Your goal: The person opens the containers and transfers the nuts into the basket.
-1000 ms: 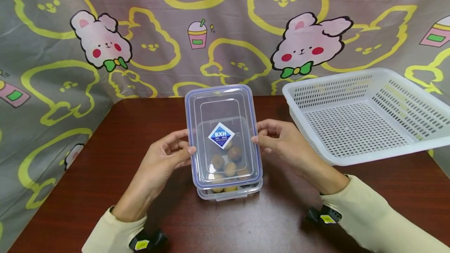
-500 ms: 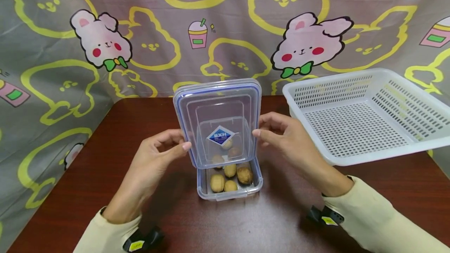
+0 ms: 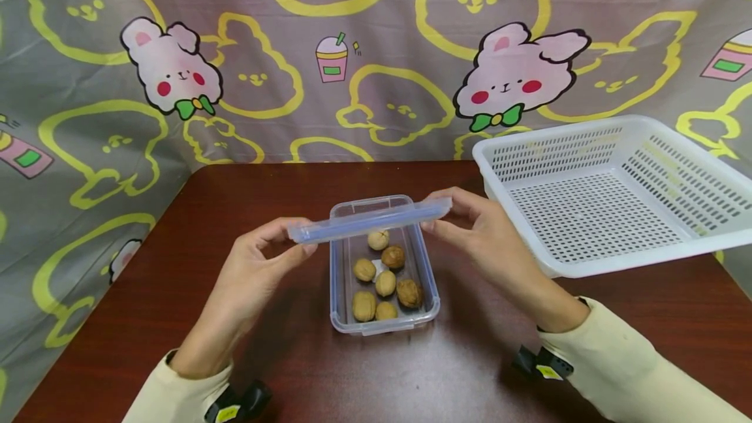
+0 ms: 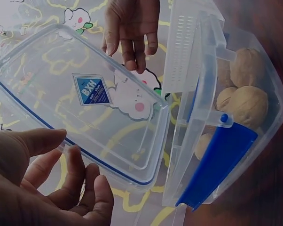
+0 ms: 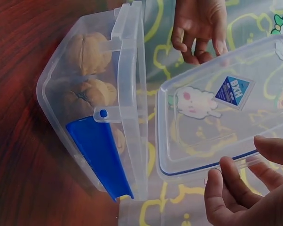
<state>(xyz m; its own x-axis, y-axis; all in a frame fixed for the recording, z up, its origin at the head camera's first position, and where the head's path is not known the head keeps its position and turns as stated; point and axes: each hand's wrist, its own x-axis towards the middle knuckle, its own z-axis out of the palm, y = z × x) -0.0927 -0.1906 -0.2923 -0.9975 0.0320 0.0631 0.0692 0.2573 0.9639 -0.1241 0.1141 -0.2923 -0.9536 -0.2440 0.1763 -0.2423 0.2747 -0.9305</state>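
Note:
A clear plastic lid [image 3: 370, 221] with a blue seal is seen almost edge-on in the head view, tilted above the container. My left hand [image 3: 249, 276] pinches its left edge between thumb and fingers. On the opposite edge, my right hand [image 3: 490, 240] pinches it likewise. The clear food container [image 3: 384, 328] stands uncovered on the table, beneath and in front of the lid. Several walnuts [image 3: 364, 306] lie inside, and the lid hides the far end partly. A blue clip [image 4: 219, 162] hangs from the container's side. The lid's diamond-shaped BXH label [image 5: 234, 92] shows in both wrist views.
To the right, a white perforated plastic basket [image 3: 564, 266] stands near my right hand. The dark red-brown table [image 3: 235, 194] ends at the back against a patterned curtain [image 3: 376, 109].
Both hands have tipped the lid from nearly upright to edge-on, lifting its near edge away from the container. The walnuts are now uncovered. The container and basket have stayed put.

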